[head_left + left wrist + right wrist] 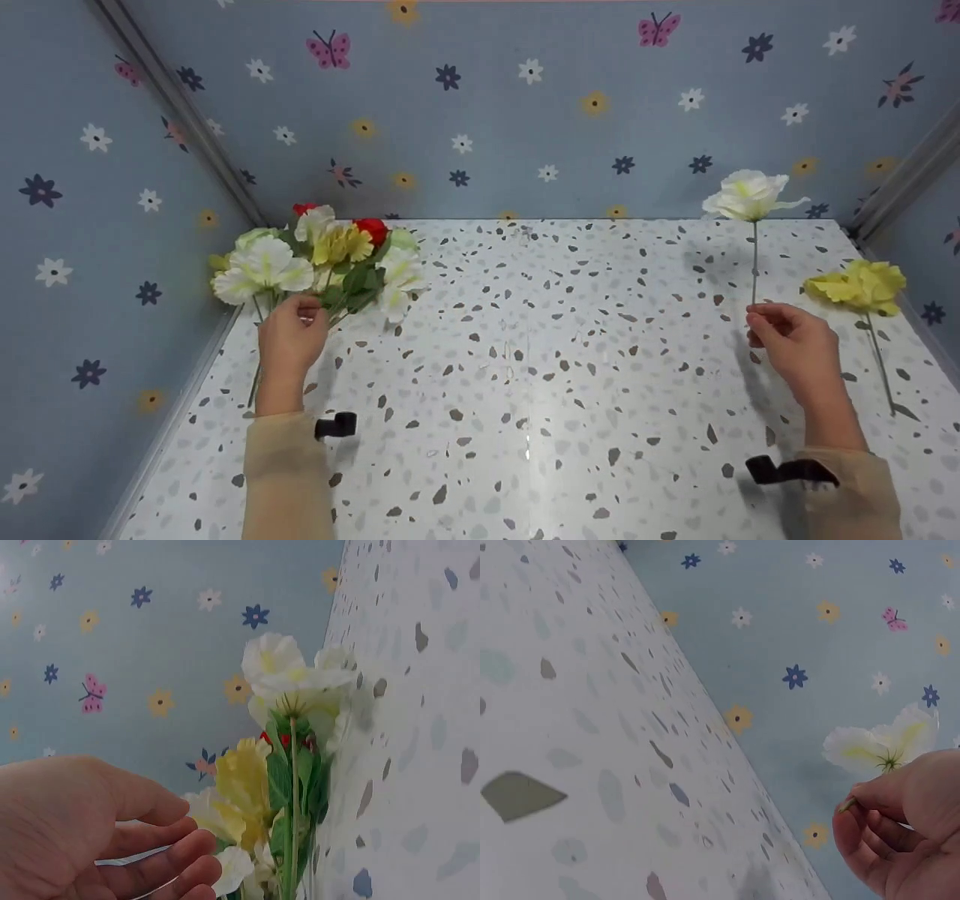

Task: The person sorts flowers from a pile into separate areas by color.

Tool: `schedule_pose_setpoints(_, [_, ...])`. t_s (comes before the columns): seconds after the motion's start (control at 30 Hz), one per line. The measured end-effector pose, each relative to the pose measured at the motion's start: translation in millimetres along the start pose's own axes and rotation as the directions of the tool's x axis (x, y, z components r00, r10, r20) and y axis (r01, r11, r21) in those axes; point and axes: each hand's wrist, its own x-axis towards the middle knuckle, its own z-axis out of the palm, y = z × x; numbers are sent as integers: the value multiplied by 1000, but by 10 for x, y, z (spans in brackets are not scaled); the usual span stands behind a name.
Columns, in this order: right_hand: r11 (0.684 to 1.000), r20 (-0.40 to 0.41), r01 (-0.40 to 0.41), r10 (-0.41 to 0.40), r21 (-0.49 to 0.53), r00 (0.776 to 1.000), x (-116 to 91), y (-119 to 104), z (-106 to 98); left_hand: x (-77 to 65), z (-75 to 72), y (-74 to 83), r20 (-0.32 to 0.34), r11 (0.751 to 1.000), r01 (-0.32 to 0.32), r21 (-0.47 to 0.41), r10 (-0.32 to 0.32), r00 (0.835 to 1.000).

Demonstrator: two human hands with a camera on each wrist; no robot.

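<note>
On the right, my right hand [799, 349] pinches the thin green stem [755, 262] of a white artificial flower [748, 195] between thumb and fingers. The bloom points up and away; the right wrist view shows the stem's cut end at the fingertips of the right hand [900, 829]. My left hand [294, 334] is at the near side of a bunch of artificial flowers, with white blooms [262, 266], yellow ones [341, 244], red ones [370, 230] and green leaves [361, 279]. In the left wrist view the left hand [112, 832] has loosely bent fingers, with no stem visible between them.
A yellow artificial flower [862, 286] lies on the speckled white tabletop [525, 360], right of my right hand. Blue patterned panels [495, 112] stand along the back and both sides. The bunch lies by the back left corner.
</note>
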Motion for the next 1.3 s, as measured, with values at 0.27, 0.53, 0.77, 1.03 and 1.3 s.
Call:
schedule_pose_setpoints(0.27, [992, 50, -60, 65, -109, 997, 3, 205, -133, -1, -78, -223, 81, 987, 20, 157, -33, 996])
schedule_pose_setpoints(0.53, [984, 106, -57, 76, -170, 992, 21, 223, -140, -28, -70, -365, 120, 973, 58, 223, -86, 989])
schedule_pose_setpoints(0.77, [977, 143, -53, 84, -206, 986, 35, 200, -83, -29, -40, -398, 101, 968, 125, 217, -150, 984])
schedule_pose_setpoints(1.03, [973, 190, -13, 59, -232, 980, 12, 163, 29, -22, -9, -351, 75, 966, 68, 251, -90, 993])
schedule_pose_setpoints(1.3, [958, 167, 27, 22, -285, 986, -13, 202, 54, -4, 8, -218, 79, 971, 74, 226, -94, 992])
